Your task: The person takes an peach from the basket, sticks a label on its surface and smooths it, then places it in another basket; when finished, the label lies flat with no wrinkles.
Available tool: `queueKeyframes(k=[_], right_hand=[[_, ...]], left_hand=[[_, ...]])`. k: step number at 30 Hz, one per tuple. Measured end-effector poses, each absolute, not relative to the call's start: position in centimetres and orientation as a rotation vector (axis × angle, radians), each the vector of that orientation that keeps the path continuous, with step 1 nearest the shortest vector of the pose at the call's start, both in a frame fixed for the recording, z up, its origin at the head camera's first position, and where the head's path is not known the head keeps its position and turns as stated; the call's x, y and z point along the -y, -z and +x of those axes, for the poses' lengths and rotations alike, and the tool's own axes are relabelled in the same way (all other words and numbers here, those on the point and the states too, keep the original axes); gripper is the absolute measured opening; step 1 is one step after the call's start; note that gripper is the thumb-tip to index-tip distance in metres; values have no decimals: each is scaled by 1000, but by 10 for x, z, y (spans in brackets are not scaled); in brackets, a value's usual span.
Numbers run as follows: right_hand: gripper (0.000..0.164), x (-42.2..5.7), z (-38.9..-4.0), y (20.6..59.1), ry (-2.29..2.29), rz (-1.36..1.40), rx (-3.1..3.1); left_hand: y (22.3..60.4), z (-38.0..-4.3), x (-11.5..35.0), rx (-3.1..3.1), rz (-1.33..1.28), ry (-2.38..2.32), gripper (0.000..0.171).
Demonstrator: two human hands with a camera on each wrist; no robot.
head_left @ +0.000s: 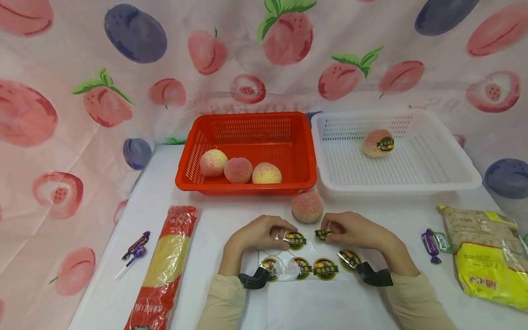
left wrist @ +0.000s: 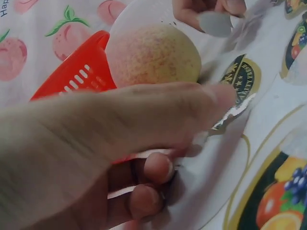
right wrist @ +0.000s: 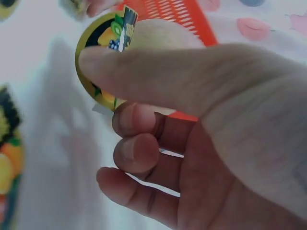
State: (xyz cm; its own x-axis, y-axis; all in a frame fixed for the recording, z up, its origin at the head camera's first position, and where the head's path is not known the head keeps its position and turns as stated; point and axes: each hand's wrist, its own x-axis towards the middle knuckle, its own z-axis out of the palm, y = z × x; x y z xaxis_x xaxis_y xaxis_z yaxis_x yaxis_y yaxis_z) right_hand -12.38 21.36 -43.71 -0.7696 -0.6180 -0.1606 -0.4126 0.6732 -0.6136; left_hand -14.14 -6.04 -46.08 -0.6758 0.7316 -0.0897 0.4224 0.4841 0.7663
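Note:
My right hand (head_left: 360, 230) pinches a round fruit-label sticker (right wrist: 90, 72) by its edge between thumb and fingers. The sticker has a black and gold border and printed fruit. My left hand (head_left: 261, 233) grips the upper left of a clear sticker sheet (head_left: 315, 250), its thumb beside a label (head_left: 295, 240). More labels (head_left: 325, 269) run along the sheet's lower row. Just beyond both hands a peach (head_left: 307, 207) rests on the table, in front of the baskets. In the left wrist view the peach (left wrist: 158, 57) shows behind the left thumb.
A red basket (head_left: 247, 188) with several peaches stands at the back, next to a white basket (head_left: 400, 187) holding one labelled peach (head_left: 378, 143). Packaged noodles (head_left: 162, 270), a lollipop (head_left: 139, 251) and wrapped candy lie left. More candy (head_left: 431, 246) and a yellow bag (head_left: 488, 261) lie right.

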Motion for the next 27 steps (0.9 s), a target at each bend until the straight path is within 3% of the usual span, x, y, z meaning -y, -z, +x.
queueKeyframes(k=[5,12,18,23,27], right_hand=[[20,-211,-119,425,865,-836,-2569],[23,-197,-114,415,896,-887,-2675],[26,-196,-116,418,1009,-698,-2690],[17,-199,-121,422,1152,-595,-2633],[28,-201,-125,428,1219,-519,-2600]], left_hand=[[453,-139,50,-2350,920,-1155,18],[443,-131,21,-2360,854,-1321,19],[444,-132,15,-2402,776,-1507,12],[441,-132,12,-2462,651,-1569,12],[447,-133,7,-2544,522,-1626,14]])
